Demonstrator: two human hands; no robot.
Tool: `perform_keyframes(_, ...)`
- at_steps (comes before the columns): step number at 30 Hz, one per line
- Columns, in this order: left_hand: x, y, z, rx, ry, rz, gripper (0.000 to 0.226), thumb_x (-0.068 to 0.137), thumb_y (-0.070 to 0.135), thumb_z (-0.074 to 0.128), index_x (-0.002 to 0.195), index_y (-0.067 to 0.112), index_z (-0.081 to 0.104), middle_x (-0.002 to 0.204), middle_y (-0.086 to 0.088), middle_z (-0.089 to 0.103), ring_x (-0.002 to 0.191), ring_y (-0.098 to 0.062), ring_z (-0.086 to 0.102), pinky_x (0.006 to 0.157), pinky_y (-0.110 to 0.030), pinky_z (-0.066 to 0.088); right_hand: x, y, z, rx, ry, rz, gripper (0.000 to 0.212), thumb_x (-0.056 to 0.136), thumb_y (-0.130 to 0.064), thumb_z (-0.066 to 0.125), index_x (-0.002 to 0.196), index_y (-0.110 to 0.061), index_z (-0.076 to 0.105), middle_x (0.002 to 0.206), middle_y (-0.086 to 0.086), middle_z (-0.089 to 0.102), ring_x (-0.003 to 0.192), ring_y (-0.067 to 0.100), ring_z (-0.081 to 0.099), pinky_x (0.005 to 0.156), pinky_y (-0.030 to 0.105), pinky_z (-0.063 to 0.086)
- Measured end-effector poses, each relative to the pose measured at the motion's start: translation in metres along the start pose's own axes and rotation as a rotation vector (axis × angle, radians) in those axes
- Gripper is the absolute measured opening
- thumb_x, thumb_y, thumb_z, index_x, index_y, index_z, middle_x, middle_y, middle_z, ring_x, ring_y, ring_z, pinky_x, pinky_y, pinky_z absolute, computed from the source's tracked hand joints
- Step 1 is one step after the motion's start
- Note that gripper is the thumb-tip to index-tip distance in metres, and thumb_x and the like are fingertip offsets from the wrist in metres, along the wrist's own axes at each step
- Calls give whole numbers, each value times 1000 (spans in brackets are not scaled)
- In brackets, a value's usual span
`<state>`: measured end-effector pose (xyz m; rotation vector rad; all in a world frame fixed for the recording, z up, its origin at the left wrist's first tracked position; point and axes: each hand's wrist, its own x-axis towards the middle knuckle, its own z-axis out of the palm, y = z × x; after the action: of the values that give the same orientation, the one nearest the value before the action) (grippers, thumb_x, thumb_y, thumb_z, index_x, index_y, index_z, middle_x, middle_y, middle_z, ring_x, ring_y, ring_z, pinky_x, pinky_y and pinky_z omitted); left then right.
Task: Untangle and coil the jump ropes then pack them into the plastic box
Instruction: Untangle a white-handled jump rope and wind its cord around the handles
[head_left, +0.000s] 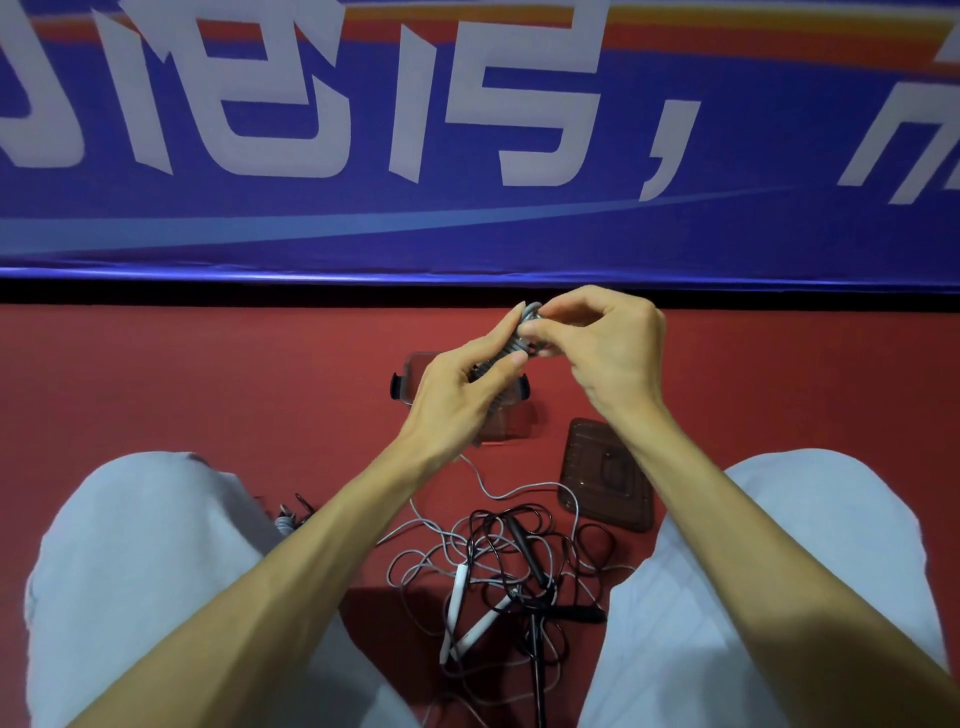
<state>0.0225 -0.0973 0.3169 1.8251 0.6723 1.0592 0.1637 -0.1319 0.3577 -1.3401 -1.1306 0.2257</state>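
Left hand (457, 395) grips a coiled grey rope (511, 345); right hand (602, 343) pinches its top. Tangled ropes (498, 561) lie on the red floor (208, 374).

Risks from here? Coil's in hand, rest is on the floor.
1. The grey coil is only pinched between left hand and right hand; a slip could let it spring open above the plastic box.
2. A grey strand runs from under the left hand into the tangle, crossing the black rope; further winding may tighten a knot or drag the white handles.
3. The lid lies close to the tangle, so pulled cord might snag it.
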Motion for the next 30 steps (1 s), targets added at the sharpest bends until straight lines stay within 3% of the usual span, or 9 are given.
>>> perform_keyframes(4, -2, 1, 0, -138, -13, -46, 43, 99, 17, 55, 138, 35, 49, 130, 22, 59, 116, 6, 56, 106, -32, 45, -2, 13, 0, -98, -51, -124, 13, 71, -8, 83, 82, -14, 78, 77, -11, 67, 69, 8, 67, 67, 25, 56)
perform_keyframes(7, -3, 3, -2, -280, 38, -136, 43, 99, 17, 55, 140, 28, 52, 103, 16, 68, 77, -3, 64, 83, -43, 55, -3, 21, -1, -130, -204, -187, 28, 79, -2, 74, 104, -13, 74, 90, -10, 63, 87, 12, 66, 81, 29, 56)
perform_keyframes(11, -2, 0, -3, -260, -37, -137, 41, 99, 21, 54, 136, 40, 52, 106, 10, 66, 84, -18, 66, 90, -63, 49, -3, 17, -2, -60, -117, -86, 33, 73, 5, 75, 88, -24, 74, 82, -12, 68, 77, 6, 66, 76, 28, 56)
perform_keyframes(13, -2, 0, -3, -226, -75, -113, 42, 100, 21, 53, 137, 41, 50, 110, 10, 62, 85, -14, 64, 88, -60, 50, -4, 15, -4, -19, -59, -25, 35, 68, 6, 77, 76, -26, 65, 73, -9, 67, 71, 8, 66, 75, 37, 58)
perform_keyframes(17, -2, -1, -6, -117, -119, -56, 45, 100, 14, 51, 143, 25, 45, 131, 22, 55, 102, 12, 50, 95, -27, 52, -6, 12, -6, -26, -69, -23, 39, 67, 5, 78, 76, -28, 60, 70, -7, 63, 67, 7, 62, 72, 42, 58)
perform_keyframes(20, -1, -5, -10, -72, -143, -51, 43, 100, 15, 52, 141, 29, 45, 139, 17, 49, 109, 17, 45, 108, -31, 41, -9, 10, -3, -102, -98, -50, 36, 69, -1, 79, 76, -32, 63, 71, -8, 65, 67, 16, 63, 70, 37, 58)
perform_keyframes(23, -1, -10, -13, 28, -173, -16, 43, 100, 17, 53, 135, 42, 46, 140, 19, 47, 124, 15, 39, 110, -20, 31, -9, 13, -1, -128, -106, -16, 39, 68, 2, 80, 77, -30, 59, 74, -6, 63, 63, 19, 63, 67, 35, 58)
perform_keyframes(28, 0, -19, -17, 152, -228, -12, 43, 99, 19, 56, 134, 42, 49, 137, 13, 54, 124, 9, 42, 111, -24, 37, -4, 23, -4, -177, -246, -7, 46, 69, 1, 81, 106, -24, 69, 89, -5, 54, 54, 0, 52, 59, 16, 47)
perform_keyframes(30, -1, -16, -19, 231, -226, -7, 48, 98, 21, 58, 139, 43, 46, 131, 21, 53, 122, 9, 44, 98, -17, 45, -4, 26, -4, -287, -317, -42, 40, 73, -3, 80, 108, -21, 72, 95, -4, 56, 58, -4, 52, 62, 8, 42)
